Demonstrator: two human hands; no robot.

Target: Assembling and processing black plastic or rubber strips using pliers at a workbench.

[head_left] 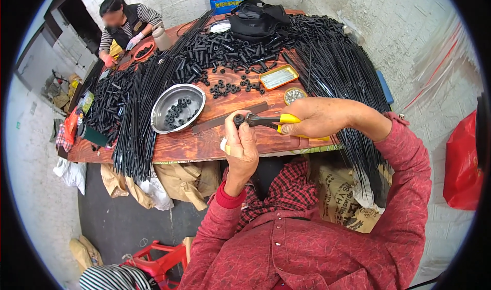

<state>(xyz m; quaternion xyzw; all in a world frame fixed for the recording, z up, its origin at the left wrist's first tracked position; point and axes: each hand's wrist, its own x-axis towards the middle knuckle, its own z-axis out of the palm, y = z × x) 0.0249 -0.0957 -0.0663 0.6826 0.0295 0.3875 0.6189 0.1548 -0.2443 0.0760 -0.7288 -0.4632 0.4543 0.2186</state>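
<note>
My left hand (241, 152), with a strip of tape round one finger, pinches a small black round part (239, 119) by the table's front edge. Fingers of my right hand (316, 117) wrap round the yellow handles of dark-jawed pliers (263, 121). The pliers' jaws reach the black part at my left fingertips; whether they grip it is too small to tell. Just behind my hands, a flat dark bar (209, 125) lies on the wooden table (225, 104). A metal bowl (156, 111) holding several small black rings stands to the left.
Bundles of thin black rods (337, 70) lie at the right, with more (138, 116) left of the bowl. Behind are a heap of black tubular parts (220, 52), a yellow-rimmed tray (266, 83) and a small dish (295, 89). Another person (130, 24) works at the far left.
</note>
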